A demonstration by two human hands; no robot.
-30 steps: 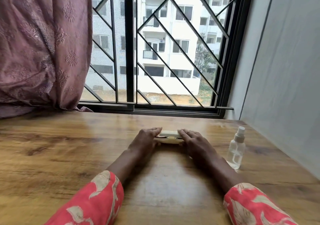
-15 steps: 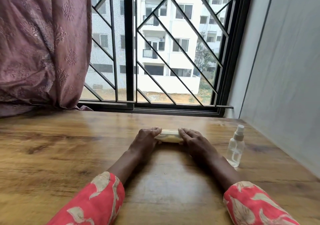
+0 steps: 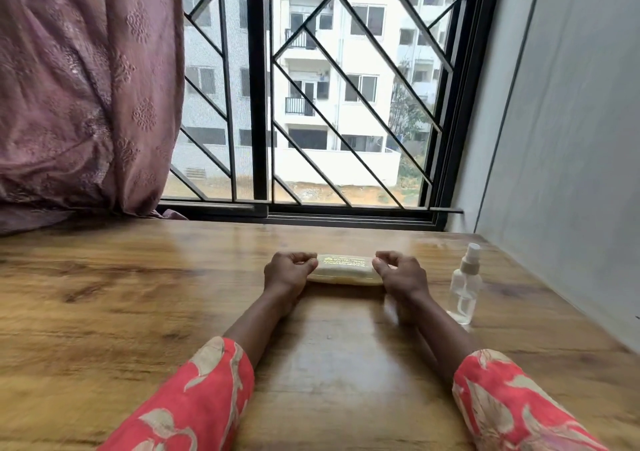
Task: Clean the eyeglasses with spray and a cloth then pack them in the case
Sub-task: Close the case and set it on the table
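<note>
On the bench point(image 3: 121, 312), below the window point(image 3: 311, 104), lies a pale case point(image 3: 344, 269), closed, with gold print on its lid. At the case's left end the left hand point(image 3: 287, 274) has curled fingers point(image 3: 304, 260) pinching it; the right hand point(image 3: 401, 275) pinches the right end. Just right of the case stands a clear bottle point(image 3: 464, 291), upright.

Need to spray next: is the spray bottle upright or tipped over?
Upright. The spray bottle stands on its base on the table, white nozzle on top, right of the right hand.
</note>
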